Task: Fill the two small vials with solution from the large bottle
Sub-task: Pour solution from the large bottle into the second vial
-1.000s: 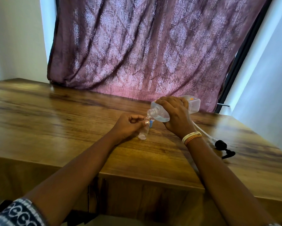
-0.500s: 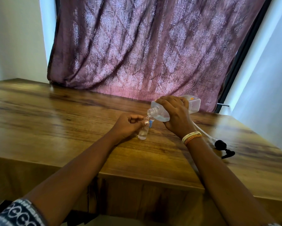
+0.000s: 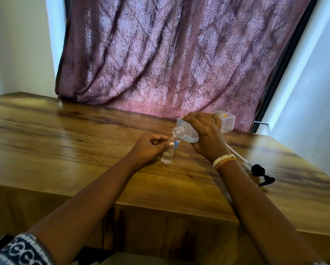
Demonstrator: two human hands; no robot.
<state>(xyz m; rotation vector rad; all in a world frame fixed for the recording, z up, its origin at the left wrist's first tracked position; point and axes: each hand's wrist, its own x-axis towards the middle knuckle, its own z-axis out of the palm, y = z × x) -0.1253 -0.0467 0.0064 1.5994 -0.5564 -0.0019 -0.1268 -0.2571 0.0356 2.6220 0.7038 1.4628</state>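
Looks like a room in somebody's home, not a lab: a wood-grain tabletop pushed up against a window, with a heavy mauve damask curtain hanging at 12 o'clock (daylight glows through it) and plain white walls either side.

Left hand fingers curled, pinching; right hand fingers wrapped, wrist raised.
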